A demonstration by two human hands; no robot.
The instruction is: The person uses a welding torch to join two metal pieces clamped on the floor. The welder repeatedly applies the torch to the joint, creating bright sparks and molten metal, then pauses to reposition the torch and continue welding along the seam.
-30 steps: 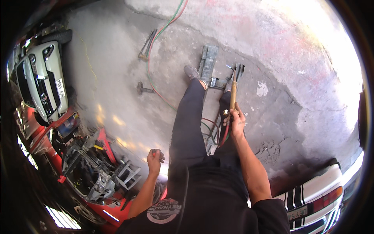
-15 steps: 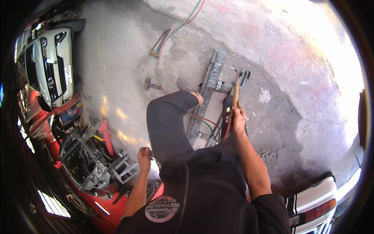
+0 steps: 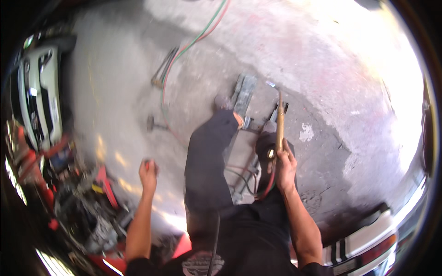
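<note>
My right hand is wrapped round the brass body of a gas torch. The torch points away from me, and a small bluish flame burns at its bent tip. Red and green hoses run back from its near end past my leg. Off to the left, my left hand is closed, held out over the floor. A spot of red shows at its fingers, too small and blurred to name. Beyond my knees lies a grey metal frame, partly hidden by my legs and shoes.
A hammer and a long-handled tool lie on the concrete, near the red and green hoses. Car parts crowd the lower left, with a light-coloured car beyond. A white car stands at lower right.
My left hand has moved out to the left, away from my thigh. The whole view has shifted. My right hand keeps hold of the lit torch, which now points past the frame.
</note>
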